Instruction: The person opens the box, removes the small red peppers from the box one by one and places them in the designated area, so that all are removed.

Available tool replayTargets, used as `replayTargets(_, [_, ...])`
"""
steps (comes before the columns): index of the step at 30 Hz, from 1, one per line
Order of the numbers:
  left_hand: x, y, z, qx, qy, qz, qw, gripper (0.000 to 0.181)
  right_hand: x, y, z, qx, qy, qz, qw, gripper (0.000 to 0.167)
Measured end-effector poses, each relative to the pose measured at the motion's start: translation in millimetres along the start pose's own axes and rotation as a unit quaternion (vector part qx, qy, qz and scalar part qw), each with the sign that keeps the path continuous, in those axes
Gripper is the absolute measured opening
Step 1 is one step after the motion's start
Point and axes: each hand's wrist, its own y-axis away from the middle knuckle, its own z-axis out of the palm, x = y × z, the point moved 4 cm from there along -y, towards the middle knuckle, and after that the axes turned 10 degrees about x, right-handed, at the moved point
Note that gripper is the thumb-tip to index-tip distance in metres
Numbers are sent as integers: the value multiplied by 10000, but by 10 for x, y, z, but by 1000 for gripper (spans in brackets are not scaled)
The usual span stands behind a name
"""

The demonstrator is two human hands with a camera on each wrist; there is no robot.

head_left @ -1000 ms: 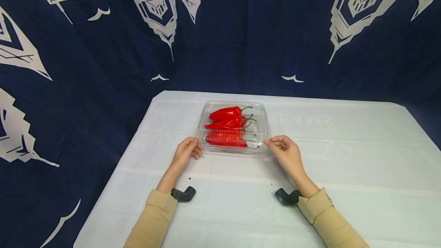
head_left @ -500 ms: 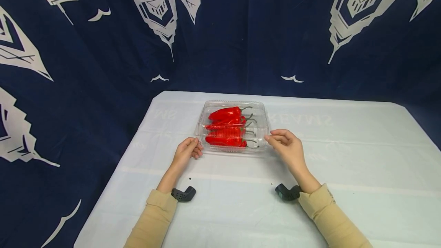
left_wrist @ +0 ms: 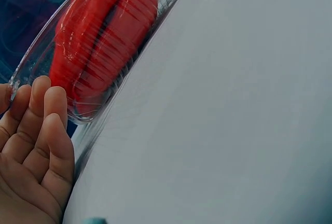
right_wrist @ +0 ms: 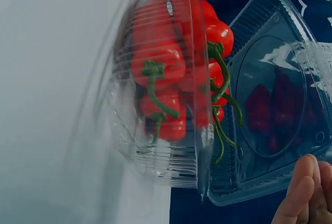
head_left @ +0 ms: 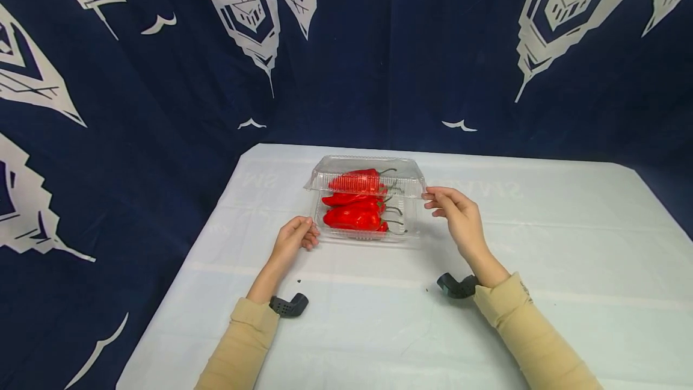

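Observation:
A clear plastic clamshell container [head_left: 412, 224] stands on the white table with several red peppers [head_left: 354, 218] lying in it, their green stems pointing right. Its hinged lid [head_left: 373, 162] is raised at the front and slopes above the peppers. With thumb and fingertips, my left hand [head_left: 290, 239] pinches the base's front left corner; the left wrist view shows the rim between thumb and fingers [left_wrist: 39, 92]. My right hand [head_left: 460, 216] pinches the lid's front right corner. In the right wrist view, the lid's underside is seen beyond the peppers, and the right hand [right_wrist: 308, 193] is partly cut off.
A white cloth [head_left: 541, 257] covers the table, with small dark specks near the hands. Behind and to the left hangs a dark blue curtain [head_left: 390, 77] with white building prints. Each wrist carries a black camera mount [head_left: 457, 286].
My right hand has moved up and away from me, lifting the front of the lid off the base. The left hand stays at the front left corner.

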Motion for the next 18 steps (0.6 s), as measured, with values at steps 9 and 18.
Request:
replayTargets(9, [5,-3,1,37,-2,-60,10000,23,-37,-181,17,89,351,-351,9987,26])
replayTargets(18, [15,-2,5,85,-39,-56,9999,23,-54,-350,32,314,625,-425,9966,34])
